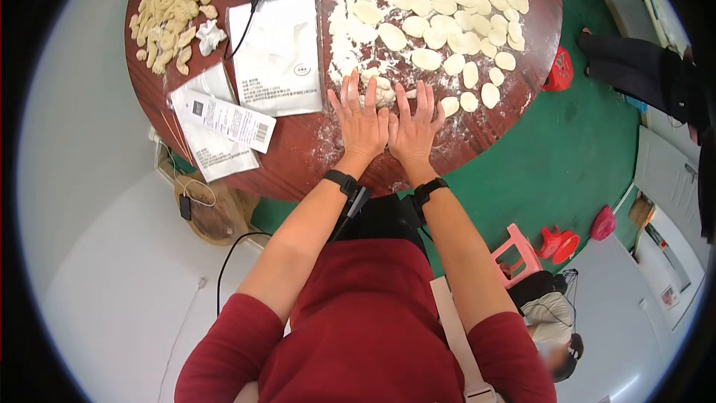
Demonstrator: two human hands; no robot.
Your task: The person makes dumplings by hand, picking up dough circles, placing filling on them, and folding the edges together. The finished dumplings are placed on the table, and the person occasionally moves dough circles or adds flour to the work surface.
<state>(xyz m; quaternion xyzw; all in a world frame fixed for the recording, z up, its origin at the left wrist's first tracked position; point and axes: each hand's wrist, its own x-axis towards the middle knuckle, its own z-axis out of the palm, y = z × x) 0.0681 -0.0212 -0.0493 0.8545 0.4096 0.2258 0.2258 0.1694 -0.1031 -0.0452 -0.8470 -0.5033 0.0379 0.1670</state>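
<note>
The lump of dough [382, 93] is placed on the near part of the round counter [294, 155], at the near edge of a patch of scattered flour [344, 39] and to the left of the nearest flattened dough rounds [426, 59]. It is partly covered by the fingers of the left hand [363, 129], while the right hand [412, 134] is set just beside it on the right. Both hands are held palm down with fingers spread and thumbs brought together at the near side of the dough; nothing is seen clamped in either grip, though the pressure under the left fingers cannot be told. The dough is judged soft, light and easily dented, not brittle, perhaps a little tacky where flour is lacking. It is best held low on both sides, with flat fingers rather than pinching tips. No distinct end is shown, so no pointing direction can be given; its long axis seems to be laid roughly left to right, but with part hidden by fingers, this cannot be settled.
</note>
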